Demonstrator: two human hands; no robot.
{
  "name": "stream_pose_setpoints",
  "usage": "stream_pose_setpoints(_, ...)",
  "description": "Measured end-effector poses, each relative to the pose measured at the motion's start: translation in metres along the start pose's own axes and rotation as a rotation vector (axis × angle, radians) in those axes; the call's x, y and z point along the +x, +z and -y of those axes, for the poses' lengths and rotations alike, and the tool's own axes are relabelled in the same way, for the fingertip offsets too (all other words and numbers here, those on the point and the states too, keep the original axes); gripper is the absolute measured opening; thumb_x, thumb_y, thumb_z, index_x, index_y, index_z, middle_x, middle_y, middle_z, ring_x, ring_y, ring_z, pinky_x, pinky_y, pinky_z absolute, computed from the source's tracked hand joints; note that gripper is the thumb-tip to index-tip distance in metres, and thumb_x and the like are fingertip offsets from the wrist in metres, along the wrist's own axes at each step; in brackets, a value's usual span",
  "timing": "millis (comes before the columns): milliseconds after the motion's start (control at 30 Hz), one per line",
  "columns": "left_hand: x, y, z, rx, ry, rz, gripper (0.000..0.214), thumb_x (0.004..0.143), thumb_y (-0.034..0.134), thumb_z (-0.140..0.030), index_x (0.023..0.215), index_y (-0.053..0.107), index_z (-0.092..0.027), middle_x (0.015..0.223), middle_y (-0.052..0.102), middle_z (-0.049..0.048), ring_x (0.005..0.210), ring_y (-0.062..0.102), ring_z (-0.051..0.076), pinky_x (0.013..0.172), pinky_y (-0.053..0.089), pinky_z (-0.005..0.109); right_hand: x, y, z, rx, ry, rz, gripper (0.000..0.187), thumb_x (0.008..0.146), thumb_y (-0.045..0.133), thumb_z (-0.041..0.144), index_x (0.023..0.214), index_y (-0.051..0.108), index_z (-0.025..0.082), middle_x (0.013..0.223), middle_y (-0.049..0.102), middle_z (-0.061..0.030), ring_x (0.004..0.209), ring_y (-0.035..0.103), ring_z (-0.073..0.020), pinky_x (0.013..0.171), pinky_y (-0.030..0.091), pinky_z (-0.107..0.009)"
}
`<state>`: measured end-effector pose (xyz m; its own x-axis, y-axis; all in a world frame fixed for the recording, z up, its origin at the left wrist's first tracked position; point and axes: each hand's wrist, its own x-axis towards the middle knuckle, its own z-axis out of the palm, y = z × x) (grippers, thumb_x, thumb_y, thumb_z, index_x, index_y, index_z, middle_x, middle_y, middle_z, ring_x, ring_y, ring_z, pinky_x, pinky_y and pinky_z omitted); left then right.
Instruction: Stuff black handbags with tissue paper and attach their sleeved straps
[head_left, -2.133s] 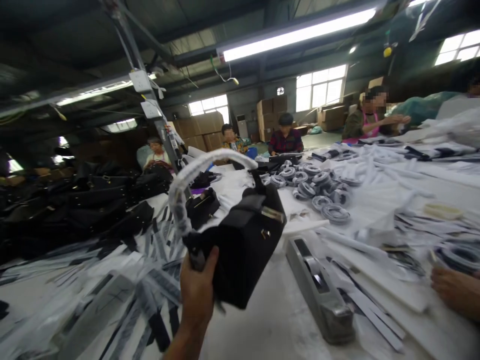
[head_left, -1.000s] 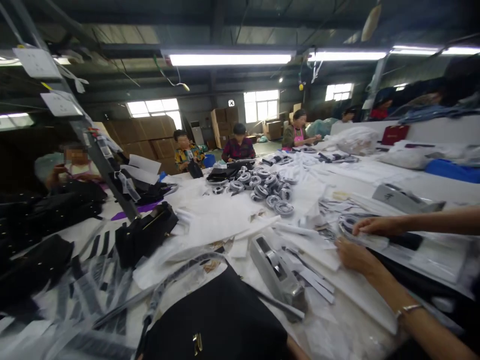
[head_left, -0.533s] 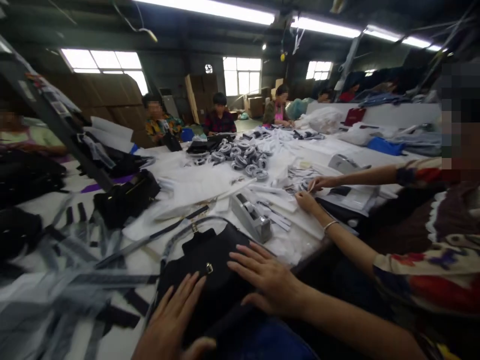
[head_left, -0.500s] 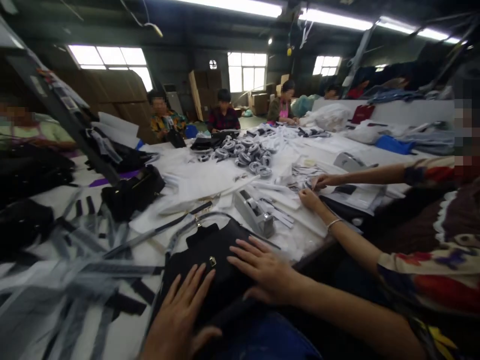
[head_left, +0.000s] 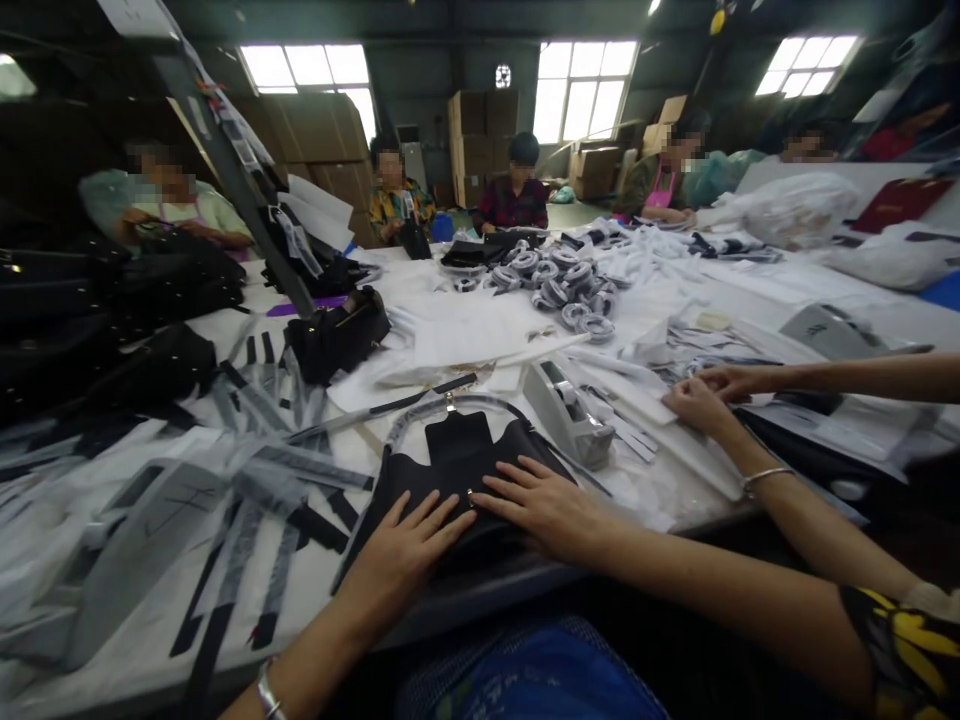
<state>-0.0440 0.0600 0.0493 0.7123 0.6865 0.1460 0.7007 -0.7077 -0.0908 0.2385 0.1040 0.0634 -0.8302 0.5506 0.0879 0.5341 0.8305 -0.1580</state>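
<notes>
A black handbag (head_left: 454,460) with a small gold clasp lies flat on the white table (head_left: 315,580) right in front of me. Its plastic-wrapped handle (head_left: 450,405) arches away from me. My left hand (head_left: 401,555) rests open on the bag's near left part, fingers stretched toward the clasp. My right hand (head_left: 544,510) lies open and flat on the bag's right side, fingertips at the clasp. Neither hand grips anything.
A grey tape dispenser (head_left: 568,412) stands just right of the bag. Black and grey strips (head_left: 255,470) litter the left. Another black handbag (head_left: 337,335) sits farther back. A co-worker's hands (head_left: 709,395) handle strips at the right. Rolled straps (head_left: 562,285) pile mid-table; several people sit beyond.
The bag went from held up in my left hand to lying flat on the table. Both my hands now rest on it, fingertips by the clasp. The view tilted down.
</notes>
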Motion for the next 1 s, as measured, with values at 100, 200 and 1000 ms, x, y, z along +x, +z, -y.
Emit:
stream_pose_setpoints(100, -0.011, 0.035, -0.006, 0.044, -0.011, -0.148, 0.061, 0.094, 0.042, -0.004, 0.150, 0.037, -0.027, 0.148, 0.052, 0.0056, 0.137, 0.048, 0.026, 0.112, 0.038, 0.048, -0.005, 0.034, -0.003, -0.027, 0.016, -0.069, 0.059, 0.097, 0.049, 0.015, 0.153, 0.035, 0.029, 0.150, 0.049, -0.0078, 0.140, 0.042, -0.0329, 0.112, 0.035, -0.057)
stream_pose_setpoints(200, -0.016, 0.044, -0.012, 0.022, -0.044, -0.193, 0.061, 0.094, 0.041, -0.005, 0.151, 0.037, -0.027, 0.149, 0.051, 0.0065, 0.139, 0.045, 0.028, 0.112, 0.038, 0.049, -0.011, 0.054, -0.005, -0.021, 0.012, -0.126, 0.056, 0.098, 0.047, 0.015, 0.152, 0.038, 0.029, 0.151, 0.048, -0.0062, 0.142, 0.039, -0.0329, 0.114, 0.034, -0.058)
stream_pose_setpoints(1000, -0.006, 0.067, -0.029, 0.124, -0.005, -0.378, 0.059, 0.093, 0.056, -0.030, 0.148, 0.038, -0.045, 0.136, 0.064, 0.0065, 0.127, 0.057, 0.029, 0.117, 0.023, 0.053, 0.082, -0.001, -0.033, 0.183, -0.242, 0.192, 0.019, 0.094, 0.063, 0.028, 0.105, 0.075, 0.019, 0.093, 0.074, -0.0045, 0.086, 0.068, -0.0150, 0.073, 0.050, -0.020)
